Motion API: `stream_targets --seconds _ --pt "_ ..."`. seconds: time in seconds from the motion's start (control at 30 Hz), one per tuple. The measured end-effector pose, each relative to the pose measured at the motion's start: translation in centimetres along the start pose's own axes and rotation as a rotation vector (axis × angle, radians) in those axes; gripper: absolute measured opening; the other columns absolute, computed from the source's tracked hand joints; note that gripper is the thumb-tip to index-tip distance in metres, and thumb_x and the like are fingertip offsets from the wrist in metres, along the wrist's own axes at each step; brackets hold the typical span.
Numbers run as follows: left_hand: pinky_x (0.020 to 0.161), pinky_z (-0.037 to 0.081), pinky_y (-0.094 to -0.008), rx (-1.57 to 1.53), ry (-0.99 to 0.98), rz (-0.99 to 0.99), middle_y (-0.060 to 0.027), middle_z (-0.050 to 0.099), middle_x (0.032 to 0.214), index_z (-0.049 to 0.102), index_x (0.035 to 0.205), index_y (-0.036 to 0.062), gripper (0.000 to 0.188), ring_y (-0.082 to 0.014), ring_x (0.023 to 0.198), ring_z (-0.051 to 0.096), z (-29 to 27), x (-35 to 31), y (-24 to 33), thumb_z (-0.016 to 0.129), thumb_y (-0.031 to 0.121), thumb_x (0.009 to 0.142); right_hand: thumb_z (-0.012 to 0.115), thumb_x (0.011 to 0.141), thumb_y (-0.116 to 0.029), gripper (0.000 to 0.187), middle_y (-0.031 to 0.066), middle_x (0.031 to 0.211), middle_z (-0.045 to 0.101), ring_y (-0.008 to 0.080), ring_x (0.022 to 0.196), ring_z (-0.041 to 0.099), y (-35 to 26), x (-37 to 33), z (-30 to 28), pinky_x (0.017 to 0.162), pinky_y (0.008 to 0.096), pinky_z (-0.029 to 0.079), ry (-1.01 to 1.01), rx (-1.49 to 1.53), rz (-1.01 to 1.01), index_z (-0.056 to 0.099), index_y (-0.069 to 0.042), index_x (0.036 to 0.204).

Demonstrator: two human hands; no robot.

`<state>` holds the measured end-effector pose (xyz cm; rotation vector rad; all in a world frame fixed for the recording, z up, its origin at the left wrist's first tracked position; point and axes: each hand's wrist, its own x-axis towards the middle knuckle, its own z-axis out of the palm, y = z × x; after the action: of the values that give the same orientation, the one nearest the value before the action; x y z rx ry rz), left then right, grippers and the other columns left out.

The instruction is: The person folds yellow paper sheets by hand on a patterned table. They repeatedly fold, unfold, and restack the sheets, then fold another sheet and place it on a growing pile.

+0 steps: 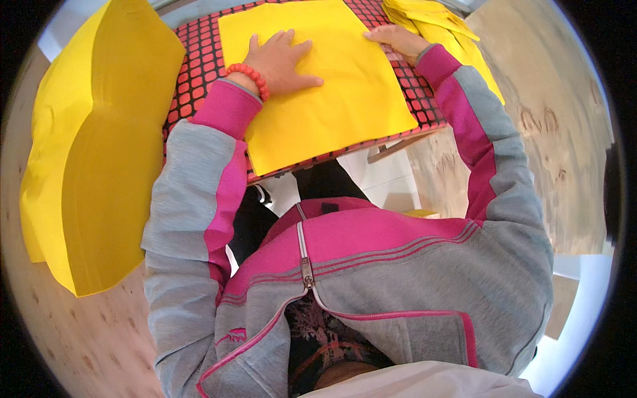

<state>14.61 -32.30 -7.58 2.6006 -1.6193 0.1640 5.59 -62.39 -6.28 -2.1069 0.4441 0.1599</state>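
A flat rectangular yellow piece of cloth-like material point(332, 113) lies on a small table with a red-and-black patterned cover point(189, 76). My left hand point(282, 61) rests flat on its upper left part, fingers spread, a red bead bracelet at the wrist. At the sheet's upper right edge, my right hand point(400, 43) has its fingertips closed on the border. Whether its fingers reach underneath is hidden. Just beyond the right hand lies a loose pile of yellow pieces point(434, 23).
A large folded yellow stack point(99, 132) stands at the left, close to my left sleeve, on a wooden board point(113, 331). Another wooden surface point(551, 132) extends along the right. Below the table edge show my dark-clothed legs and a pale tiled floor point(378, 182).
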Motion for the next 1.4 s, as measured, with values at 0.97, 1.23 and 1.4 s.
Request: stream_targets --seconds 0.97,1.23,1.4 --pt "0.112 0.028 -0.0624 -0.137 -0.057 0.243 -0.0222 0.039 0.152 0.049 0.145 0.0206 0.076 -0.0381 0.142 0.037 -0.2 -0.2 0.8 0.068 0.058 0.082 0.073 0.081 -0.022 0.025 0.0117 0.080 0.058 0.0289 0.074 0.061 0.6 -9.1 6.4 0.058 0.0381 0.046 0.579 -1.041 -0.749 0.055 -0.005 0.088" --pt "0.112 0.032 -0.0556 -0.095 -0.049 0.174 -0.0238 0.039 0.151 0.047 0.147 0.0149 0.087 -0.0384 0.141 0.037 0.4 -0.2 1.1 0.064 0.067 0.080 0.069 0.093 -0.036 0.029 -0.0041 0.067 0.054 0.0033 0.050 0.044 2.0 -8.5 1.1 0.044 0.0206 0.034 0.040 0.279 0.108 0.065 -0.008 0.088" --pt "0.113 0.033 -0.0509 -0.116 -0.038 0.171 -0.0259 0.037 0.152 0.047 0.147 0.0140 0.089 -0.0389 0.142 0.036 0.8 -0.4 1.1 0.065 0.068 0.079 0.068 0.094 -0.034 0.029 0.0000 0.073 0.066 0.0073 0.049 0.056 1.4 -4.1 0.7 0.044 0.0247 0.042 -0.076 0.183 0.103 0.068 -0.005 0.097"
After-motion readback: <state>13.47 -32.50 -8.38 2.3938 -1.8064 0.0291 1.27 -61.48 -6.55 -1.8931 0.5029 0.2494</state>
